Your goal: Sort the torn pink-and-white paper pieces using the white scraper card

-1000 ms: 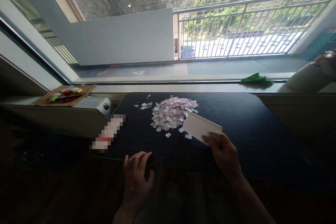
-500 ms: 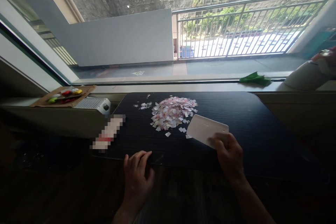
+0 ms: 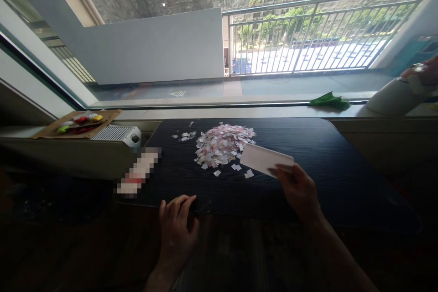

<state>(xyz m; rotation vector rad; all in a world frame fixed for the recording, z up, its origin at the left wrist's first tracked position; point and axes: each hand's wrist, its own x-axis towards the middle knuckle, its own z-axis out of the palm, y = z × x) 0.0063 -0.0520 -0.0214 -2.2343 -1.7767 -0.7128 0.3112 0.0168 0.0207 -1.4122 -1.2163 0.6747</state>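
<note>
A heap of small pink and white paper pieces (image 3: 224,143) lies on the dark table (image 3: 328,164). My right hand (image 3: 299,187) is closed on the near right end of a flat white plastic scraper (image 3: 265,159), thumb on top. The scraper's far end is beside the right side of the heap, tilted over the table. A few loose pieces (image 3: 249,174) lie just below the scraper. My left hand (image 3: 178,221) rests at the table's front edge, fingers apart and holding nothing. More scraps (image 3: 186,136) are scattered left of the heap.
A pixelated strip (image 3: 138,173) covers the table's left edge. On the sill lie a green cloth (image 3: 329,101) and, far right, a whitish rounded object (image 3: 393,96). Cardboard with colourful items (image 3: 82,123) and a white heater-like box (image 3: 119,135) stand at left.
The scraper has lifted slightly and tilted flatter, uncovering loose pieces beneath its near edge. My left hand stays at the table edge. The whole view has shifted a little.
</note>
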